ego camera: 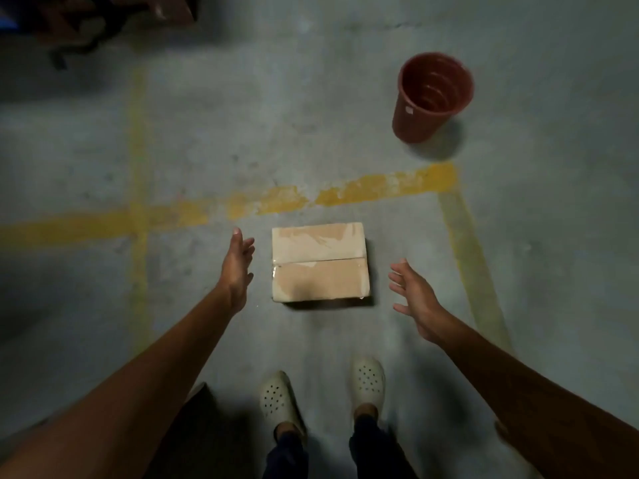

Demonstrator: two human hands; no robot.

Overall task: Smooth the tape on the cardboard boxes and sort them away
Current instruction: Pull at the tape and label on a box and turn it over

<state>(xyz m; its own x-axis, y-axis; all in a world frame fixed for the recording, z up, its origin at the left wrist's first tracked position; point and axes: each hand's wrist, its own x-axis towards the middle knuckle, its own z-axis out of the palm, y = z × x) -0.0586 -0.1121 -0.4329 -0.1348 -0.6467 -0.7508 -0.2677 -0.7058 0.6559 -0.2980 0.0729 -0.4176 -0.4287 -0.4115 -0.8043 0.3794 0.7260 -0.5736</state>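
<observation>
A small cardboard box (320, 261) lies on the grey concrete floor, its top flaps closed along a middle seam and covered with shiny clear tape. My left hand (237, 267) hovers just left of the box, fingers straight, not touching it. My right hand (413, 299) is stretched out to the right of the box with fingers spread, also apart from it. Both hands hold nothing.
A red-brown plastic bucket (430, 96) stands at the back right. Worn yellow lines (363, 188) cross the floor behind the box. Dark clutter (86, 22) sits at the top left. My feet in pale clogs (280, 399) stand near the bottom edge.
</observation>
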